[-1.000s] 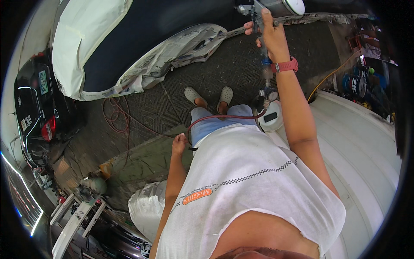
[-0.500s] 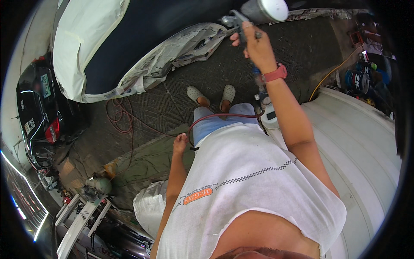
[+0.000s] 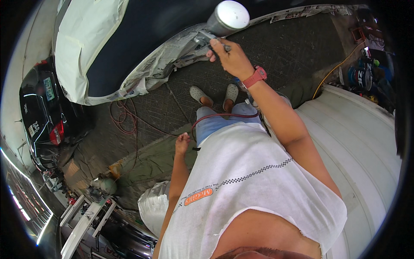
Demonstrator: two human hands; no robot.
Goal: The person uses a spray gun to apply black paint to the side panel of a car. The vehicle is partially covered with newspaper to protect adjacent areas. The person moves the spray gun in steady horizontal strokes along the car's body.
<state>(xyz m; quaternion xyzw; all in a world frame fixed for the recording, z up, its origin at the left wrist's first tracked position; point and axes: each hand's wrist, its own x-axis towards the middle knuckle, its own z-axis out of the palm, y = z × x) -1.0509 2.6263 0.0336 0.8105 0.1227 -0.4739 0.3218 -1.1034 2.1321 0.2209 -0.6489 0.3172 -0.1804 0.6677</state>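
My right hand (image 3: 235, 59) is closed around the handle of a paint spray gun (image 3: 206, 39), topped by a metal cup with a white lid (image 3: 233, 15). The gun's nozzle end points left, over the lower edge of a dark car panel (image 3: 125, 43). Crumpled newspaper masking (image 3: 166, 60) runs along that edge, and white masking paper (image 3: 71, 56) covers the part at far left. Low by my left hip, my left hand (image 3: 182, 141) is closed on a red air hose (image 3: 211, 116), which loops across my thighs toward my right side.
More hose lies coiled (image 3: 124, 123) on the dark floor at left. Behind it stands a black car (image 3: 41, 103). A white ribbed panel (image 3: 349, 134) is close on my right, with paint cans (image 3: 360, 77) and an orange cord (image 3: 330, 73) beyond. A tank (image 3: 105, 185) stands lower left.
My right hand has carried the spray gun leftward and slightly nearer along the panel's edge, the cup turning to sit farther left. My left hand keeps its hold on the hose, almost still.
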